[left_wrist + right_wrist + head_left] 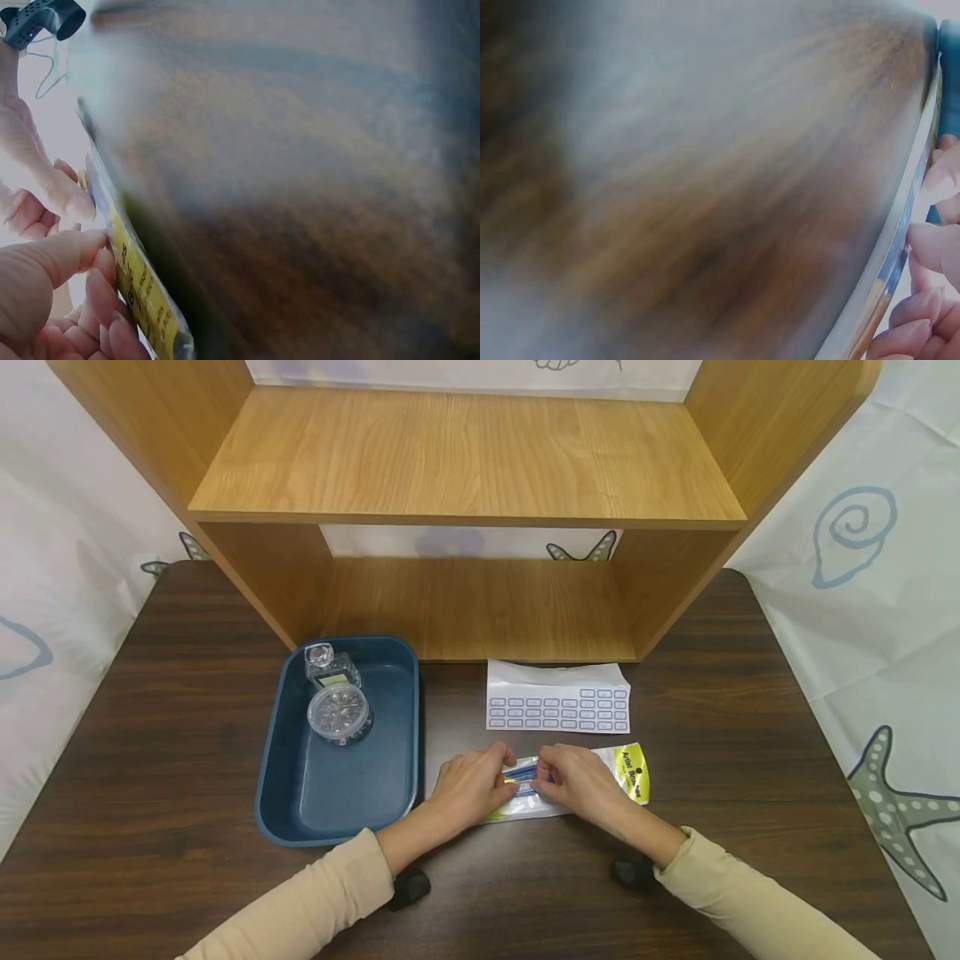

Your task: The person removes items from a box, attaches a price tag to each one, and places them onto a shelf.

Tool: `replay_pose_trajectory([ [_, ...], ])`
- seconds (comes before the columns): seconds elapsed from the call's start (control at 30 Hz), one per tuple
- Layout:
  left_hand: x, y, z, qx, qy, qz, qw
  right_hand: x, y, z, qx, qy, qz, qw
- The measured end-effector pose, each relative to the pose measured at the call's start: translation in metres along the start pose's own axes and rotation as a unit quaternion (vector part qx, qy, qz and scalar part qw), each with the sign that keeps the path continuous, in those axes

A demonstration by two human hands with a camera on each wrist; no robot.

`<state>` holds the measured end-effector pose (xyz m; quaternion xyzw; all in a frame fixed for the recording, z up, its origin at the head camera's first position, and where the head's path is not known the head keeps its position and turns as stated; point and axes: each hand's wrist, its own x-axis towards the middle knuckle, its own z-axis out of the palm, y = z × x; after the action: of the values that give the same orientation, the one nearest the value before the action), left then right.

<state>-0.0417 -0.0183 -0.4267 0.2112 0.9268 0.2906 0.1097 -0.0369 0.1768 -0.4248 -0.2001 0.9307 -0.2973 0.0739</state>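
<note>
A flat clear packet of paintbrushes [632,772] with a yellow printed end lies on the table, blue handles showing through it. Both hands are bent over its middle. A small white label [525,786] shows between the two thumbs. My left hand [468,785] pinches at the label's left end, covering part of the packet. From the other side my right hand [581,781] pinches at its right end, fingers curled. In the left wrist view the packet's yellow end [142,292] runs close beside the fingertips; in the right wrist view the right thumb [930,240] meets the packet's face.
Just behind the packet lies a sheet of blue-bordered labels [558,702]. To the left stands a blue tray [352,802] holding a round clear tub [339,712] and a glass bottle [332,668]. A wooden shelf [465,460] rises at the table's back.
</note>
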Motion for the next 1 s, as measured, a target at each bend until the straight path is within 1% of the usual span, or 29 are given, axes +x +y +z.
replay_pose_trajectory([
  [0.1,0.0,0.001,-0.001,0.01,-0.002,0.0,0.9999,-0.002,0.003,-0.005,0.007,0.005,0.0,1.0],
  [0.2,0.0,0.002,-0.001,0.02,0.001,0.002,0.9998,-0.005,0.007,-0.014,0.019,0.022,-0.002,1.0],
  [0.33,-0.001,0.004,-0.001,0.033,0.014,0.014,0.9992,-0.007,0.011,-0.034,0.037,0.053,0.021,0.998],
  [0.47,-0.001,0.005,-0.001,0.045,0.02,0.022,0.9986,-0.007,0.017,-0.061,0.041,0.102,0.048,0.993],
  [0.57,-0.001,0.007,-0.001,0.052,0.022,0.027,0.998,-0.005,0.023,-0.085,0.051,0.166,0.061,0.983],
  [0.67,0.0,0.007,-0.001,0.057,0.019,0.025,0.9979,-0.002,0.029,-0.109,0.075,0.239,0.075,0.965],
  [0.77,0.0,0.008,-0.001,0.057,0.017,0.02,0.998,0.003,0.036,-0.129,0.119,0.305,0.087,0.941],
  [0.83,0.001,0.009,-0.001,0.054,0.014,0.016,0.9983,0.008,0.041,-0.14,0.156,0.345,0.092,0.921],
  [0.93,0.002,0.009,-0.001,0.049,0.006,0.013,0.9987,0.015,0.048,-0.152,0.21,0.404,0.093,0.886],
  [1.0,0.003,0.01,-0.002,0.046,-0.001,0.011,0.9989,0.02,0.051,-0.158,0.23,0.434,0.095,0.866],
])
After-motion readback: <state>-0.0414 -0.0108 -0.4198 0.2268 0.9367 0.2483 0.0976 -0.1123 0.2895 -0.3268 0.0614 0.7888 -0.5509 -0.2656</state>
